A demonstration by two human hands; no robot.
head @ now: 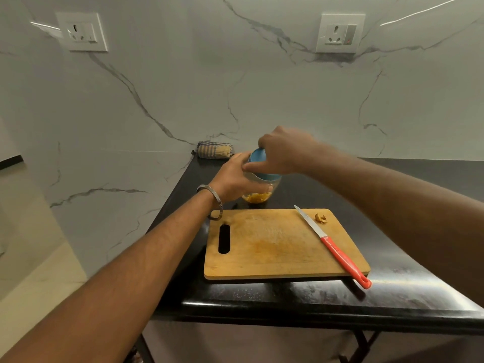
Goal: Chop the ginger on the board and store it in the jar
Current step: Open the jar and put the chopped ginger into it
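White marble-pattern wall with grey veins carries two white socket plates, one left, one right. Glossy black stone countertop abuts it. Beige tiled floor lies lower left.

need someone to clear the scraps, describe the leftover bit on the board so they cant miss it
Find the wooden cutting board on the black counter. Near its far right corner, just right of the red-handled knife's blade tip, lies a small curled brown scrap. It is the only loose piece on the board.
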